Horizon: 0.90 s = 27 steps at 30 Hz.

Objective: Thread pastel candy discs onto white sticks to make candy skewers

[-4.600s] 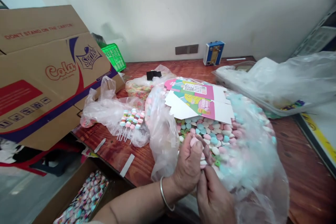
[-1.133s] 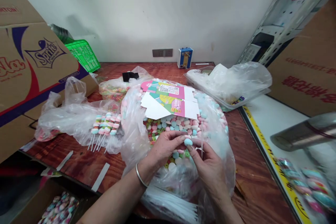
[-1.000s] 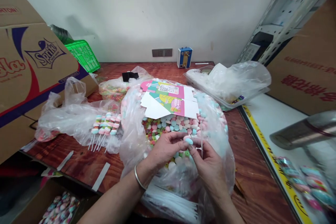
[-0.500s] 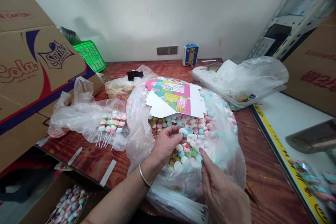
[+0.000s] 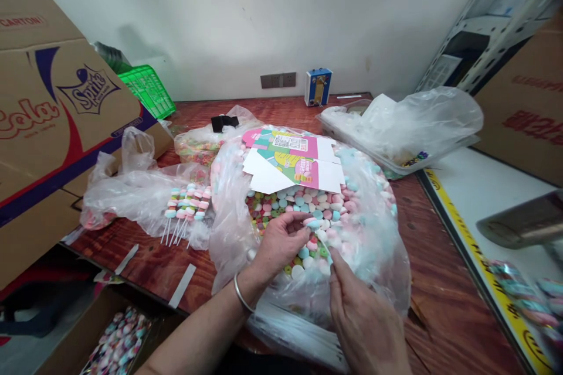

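Observation:
Between the thumb and fingertips of my left hand [image 5: 284, 241] are small pastel candies [image 5: 313, 223], pink, white and pale blue. My right hand [image 5: 363, 304] pinches a thin white stick [image 5: 324, 239], whose upper end meets the candies or lies just under them; I cannot tell whether it pierces them. Both hands are over a large clear plastic bag [image 5: 378, 258] full of loose pastel candies and green and red ring-shaped ones. A flattened printed card box [image 5: 290, 158] rests on the bag's far side. To the left lie several finished candy skewers [image 5: 188, 204] on plastic.
A bundle of white sticks [image 5: 299, 331] in plastic lies nearest me. A Sprite carton [image 5: 83, 129] stands at the left, with a green basket [image 5: 152, 91] behind it. A plastic tub [image 5: 396, 135] sits at the back right. Below left is a box of wrapped candies [image 5: 118, 337].
My right hand has moved up and left, bringing the stick to the candies in my left hand. The view has shifted slightly.

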### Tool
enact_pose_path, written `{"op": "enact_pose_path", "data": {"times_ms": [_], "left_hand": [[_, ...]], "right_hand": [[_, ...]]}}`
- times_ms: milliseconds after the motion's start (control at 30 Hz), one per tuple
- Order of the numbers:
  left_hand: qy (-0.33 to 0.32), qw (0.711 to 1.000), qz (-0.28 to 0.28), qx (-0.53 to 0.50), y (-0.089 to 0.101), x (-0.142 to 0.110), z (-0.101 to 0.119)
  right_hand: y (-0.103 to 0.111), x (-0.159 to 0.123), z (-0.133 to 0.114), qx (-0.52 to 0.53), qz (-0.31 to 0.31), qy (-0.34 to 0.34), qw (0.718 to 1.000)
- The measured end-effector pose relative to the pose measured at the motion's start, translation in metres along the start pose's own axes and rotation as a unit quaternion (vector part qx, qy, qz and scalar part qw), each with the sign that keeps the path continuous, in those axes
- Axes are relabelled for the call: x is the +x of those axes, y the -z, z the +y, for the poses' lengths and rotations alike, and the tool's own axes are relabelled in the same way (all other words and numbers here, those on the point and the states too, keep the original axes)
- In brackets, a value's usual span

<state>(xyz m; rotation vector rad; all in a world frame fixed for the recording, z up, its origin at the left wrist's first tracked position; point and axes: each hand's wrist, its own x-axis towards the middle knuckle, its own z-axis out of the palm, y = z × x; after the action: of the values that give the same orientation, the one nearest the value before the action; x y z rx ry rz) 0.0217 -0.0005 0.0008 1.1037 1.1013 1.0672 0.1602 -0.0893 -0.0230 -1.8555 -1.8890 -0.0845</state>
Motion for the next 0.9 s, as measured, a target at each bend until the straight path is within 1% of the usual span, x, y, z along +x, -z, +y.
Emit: {"op": "enact_pose_path", "data": {"times_ms": [133,233,300,367,433,500,533,600,633,667,700,767,833,900], "left_hand": [[-0.011,0.999,-0.01,0.028,0.001,-0.003,-0.004],[-0.015,0.999,-0.011,0.046,-0.001,-0.011,-0.01],[-0.054,0.994,-0.009,0.096,-0.003,-0.02,-0.014],[-0.107,0.982,-0.01,0.155,-0.001,-0.028,-0.017],[-0.149,0.967,-0.017,0.208,0.007,-0.034,-0.015],[-0.17,0.952,-0.007,0.256,0.022,-0.033,-0.01],[-0.18,0.943,0.016,0.281,0.031,-0.031,-0.007],[-0.196,0.919,0.08,0.334,0.05,-0.022,-0.001],[-0.203,0.903,0.103,0.364,0.059,-0.016,0.002],[-0.209,0.886,0.11,0.399,0.066,-0.01,0.003],[-0.214,0.868,0.108,0.434,0.072,-0.004,0.003],[-0.215,0.831,0.089,0.505,0.077,0.006,0.002],[-0.218,0.792,0.08,0.564,0.076,0.014,-0.002],[-0.222,0.759,0.071,0.608,0.073,0.019,-0.006]], "right_hand": [[-0.006,-0.003,-0.005,-0.017,0.001,-0.013,1.0],[-0.011,-0.002,-0.01,-0.022,-0.001,0.002,1.0],[-0.015,0.003,-0.013,-0.015,-0.029,0.01,0.999],[-0.018,0.01,-0.017,-0.003,-0.081,0.004,0.997],[-0.02,0.019,-0.02,0.004,-0.12,-0.007,0.993],[-0.021,0.029,-0.023,-0.011,-0.123,-0.01,0.992],[-0.021,0.033,-0.024,-0.031,-0.116,-0.008,0.993],[-0.019,0.043,-0.028,-0.084,-0.107,0.004,0.991],[-0.018,0.048,-0.031,-0.108,-0.112,0.012,0.988],[-0.017,0.053,-0.034,-0.126,-0.123,0.023,0.984],[-0.015,0.059,-0.037,-0.138,-0.14,0.034,0.98],[-0.014,0.07,-0.044,-0.151,-0.18,0.045,0.971],[-0.014,0.079,-0.051,-0.156,-0.212,0.049,0.963],[-0.015,0.086,-0.056,-0.157,-0.227,0.055,0.96]]}}
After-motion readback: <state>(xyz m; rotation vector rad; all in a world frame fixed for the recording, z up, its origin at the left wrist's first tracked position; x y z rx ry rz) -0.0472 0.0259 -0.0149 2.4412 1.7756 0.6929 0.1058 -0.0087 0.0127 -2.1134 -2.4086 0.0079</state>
